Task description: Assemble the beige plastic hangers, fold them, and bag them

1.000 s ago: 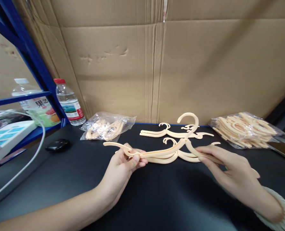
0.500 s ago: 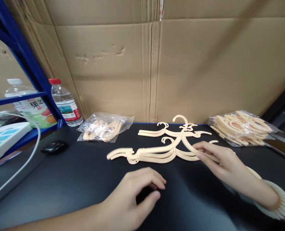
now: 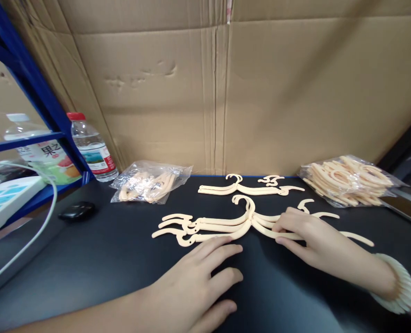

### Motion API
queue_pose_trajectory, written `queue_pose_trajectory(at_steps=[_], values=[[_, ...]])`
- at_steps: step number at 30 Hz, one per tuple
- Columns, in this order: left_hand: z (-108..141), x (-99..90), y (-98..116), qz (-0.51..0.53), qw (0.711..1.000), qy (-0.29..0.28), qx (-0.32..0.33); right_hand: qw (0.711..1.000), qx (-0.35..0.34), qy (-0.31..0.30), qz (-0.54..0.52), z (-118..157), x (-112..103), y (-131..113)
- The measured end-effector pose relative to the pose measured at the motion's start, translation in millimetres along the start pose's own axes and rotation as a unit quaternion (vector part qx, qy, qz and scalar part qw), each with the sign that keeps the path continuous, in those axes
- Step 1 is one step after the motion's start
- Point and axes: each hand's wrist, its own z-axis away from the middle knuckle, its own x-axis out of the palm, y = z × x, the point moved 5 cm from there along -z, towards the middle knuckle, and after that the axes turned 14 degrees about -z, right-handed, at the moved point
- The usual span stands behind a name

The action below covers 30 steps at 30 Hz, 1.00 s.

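Several cream plastic hangers (image 3: 222,225) lie close together on the black table, their hooks pointing toward the cardboard. The nearest hanger (image 3: 208,237) has its right arm between the thumb and fingers of my right hand (image 3: 304,236). Beside its left arm is my left hand (image 3: 208,277), fingers spread and palm down, the index fingertip at the hanger's edge. Farther back lie more hangers (image 3: 257,190), stacked, with small loose cream pieces (image 3: 271,180) behind them. Another small piece (image 3: 305,205) lies behind my right hand.
A clear bag of cream parts (image 3: 150,185) lies at the back left, a fuller bag (image 3: 347,180) at the back right. At left are a black mouse (image 3: 76,211), a white cable (image 3: 47,217), a red-capped bottle (image 3: 94,150) and a blue shelf frame (image 3: 58,111). Cardboard (image 3: 163,101) stands behind.
My right hand has lowered the raised hanger onto the table, in front of the others. My left hand has spread its fingers and reached up to the hanger's left arm.
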Motion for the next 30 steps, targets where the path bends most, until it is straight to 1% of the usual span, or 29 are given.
queue_pose_trajectory(at_steps=[3,5,10,15,19,27,30], values=[[-1.4,1.4,-0.3,-0.008,1.000,-0.018,-0.003,1.000,0.005,-0.001,0.000,-1.1,-0.2,1.6],[-1.8,2.0,-1.4,-0.006,1.000,-0.021,-0.010,1.000,0.010,0.004,-0.001,-1.9,-1.2,3.5],[0.5,0.9,-4.6,0.017,1.000,0.005,-0.019,1.000,0.020,0.023,-0.006,-4.2,-5.7,7.6],[2.7,1.4,-11.0,0.005,0.999,0.006,-0.049,0.999,0.027,0.039,-0.027,-5.9,-8.4,11.1],[2.2,0.1,-15.2,0.004,0.998,0.029,-0.057,0.998,0.030,0.046,-0.031,-6.6,-10.5,14.2],[2.1,2.6,-16.1,-0.011,0.997,0.011,-0.071,0.997,0.048,0.050,-0.031,-8.3,-13.0,19.6],[1.7,0.0,-15.3,-0.005,0.997,0.028,-0.073,0.996,0.041,0.060,-0.043,-8.7,-15.9,18.5]])
